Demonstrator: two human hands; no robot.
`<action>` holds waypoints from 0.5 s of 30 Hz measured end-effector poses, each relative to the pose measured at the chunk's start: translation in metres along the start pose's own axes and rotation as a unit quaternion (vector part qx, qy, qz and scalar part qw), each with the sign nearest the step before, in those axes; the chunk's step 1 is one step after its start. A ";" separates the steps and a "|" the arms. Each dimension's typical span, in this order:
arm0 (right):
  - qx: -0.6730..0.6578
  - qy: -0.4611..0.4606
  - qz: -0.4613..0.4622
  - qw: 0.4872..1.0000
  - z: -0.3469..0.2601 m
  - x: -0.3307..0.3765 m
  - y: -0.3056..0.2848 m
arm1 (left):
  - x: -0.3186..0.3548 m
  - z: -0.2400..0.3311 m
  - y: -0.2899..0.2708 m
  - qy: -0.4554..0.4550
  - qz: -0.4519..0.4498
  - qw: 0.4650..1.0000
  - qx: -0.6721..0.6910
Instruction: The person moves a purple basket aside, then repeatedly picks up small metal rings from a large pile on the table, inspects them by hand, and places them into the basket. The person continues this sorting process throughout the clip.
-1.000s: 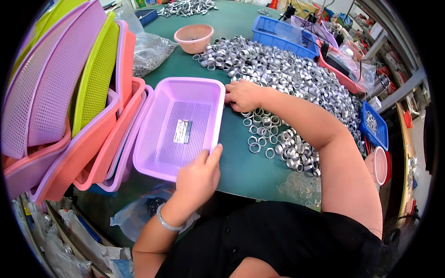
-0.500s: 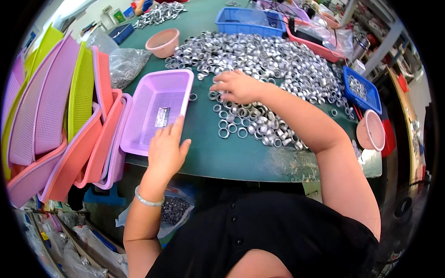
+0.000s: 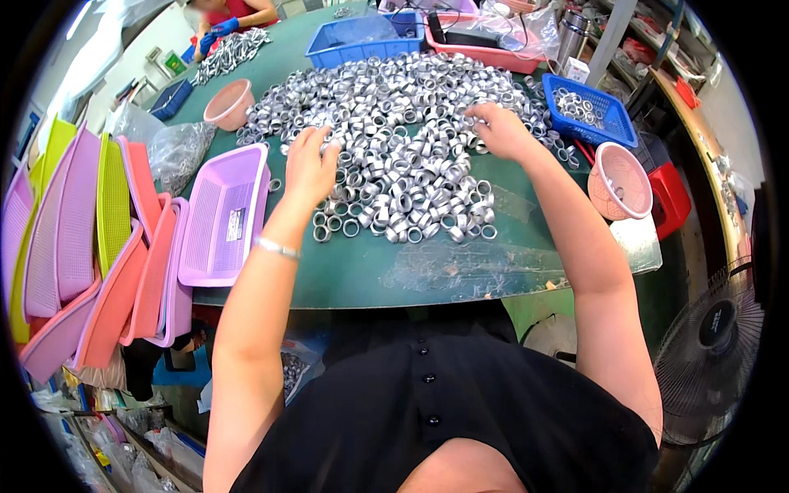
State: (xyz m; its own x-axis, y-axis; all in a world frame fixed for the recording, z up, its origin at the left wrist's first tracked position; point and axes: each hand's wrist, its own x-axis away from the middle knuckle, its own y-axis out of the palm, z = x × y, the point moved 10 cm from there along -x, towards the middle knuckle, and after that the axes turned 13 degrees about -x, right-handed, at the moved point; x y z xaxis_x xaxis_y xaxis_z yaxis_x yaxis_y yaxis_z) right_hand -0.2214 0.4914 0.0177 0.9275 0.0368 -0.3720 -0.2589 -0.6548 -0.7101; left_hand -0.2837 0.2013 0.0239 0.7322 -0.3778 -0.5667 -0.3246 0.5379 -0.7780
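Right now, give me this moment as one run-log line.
left hand: flat on metal rings, grip unclear | right hand: on the rings, grip unclear | purple basket: left of pile, holds one label | table: green

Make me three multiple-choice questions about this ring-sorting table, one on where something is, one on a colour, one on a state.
1. Where does the lilac tray lie?
A. left of the ring pile
B. on the pile
C. right of the pile

2. What colour is the small basket of rings near the right hand?
A. yellow
B. blue
C. black

3. How is the left hand?
A. gripping the tray
B. flat on the metal rings
C. off the table

Answers: 1 A, it lies at the pile's left edge. 2 B, its mesh is blue. 3 B, its palm is down on the rings.
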 end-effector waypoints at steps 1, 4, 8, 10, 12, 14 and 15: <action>0.018 0.026 -0.012 0.999 0.007 0.000 0.002 | -0.016 0.003 0.004 0.001 0.007 0.999 -0.034; 0.035 0.021 -0.021 0.999 0.016 -0.011 0.007 | -0.063 -0.029 0.039 -0.013 -0.002 0.999 -0.053; 0.040 -0.036 -0.007 0.999 0.010 -0.047 0.015 | -0.116 -0.053 0.067 -0.029 -0.070 0.991 -0.107; 0.039 -0.041 -0.026 0.998 0.006 -0.077 0.029 | -0.134 -0.063 0.081 -0.035 -0.099 0.987 -0.119; 0.048 -0.065 -0.034 0.996 0.007 -0.117 0.044 | -0.152 -0.066 0.089 -0.033 -0.099 0.981 -0.163; 0.057 -0.062 -0.033 0.996 0.015 -0.154 0.057 | -0.169 -0.067 0.106 -0.025 -0.126 0.974 -0.186; 0.064 -0.116 -0.020 0.991 0.008 -0.172 0.061 | -0.176 -0.068 0.110 -0.022 -0.130 0.971 -0.200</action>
State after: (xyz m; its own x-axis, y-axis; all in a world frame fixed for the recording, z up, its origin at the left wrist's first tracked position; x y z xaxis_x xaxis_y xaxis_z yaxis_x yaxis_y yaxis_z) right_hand -0.3987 0.4515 0.0337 0.8545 0.2430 -0.4592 -0.2695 -0.5482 -0.7917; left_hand -0.4892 0.2759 0.0198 0.8420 -0.4248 -0.3324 -0.3261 0.0899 -0.9410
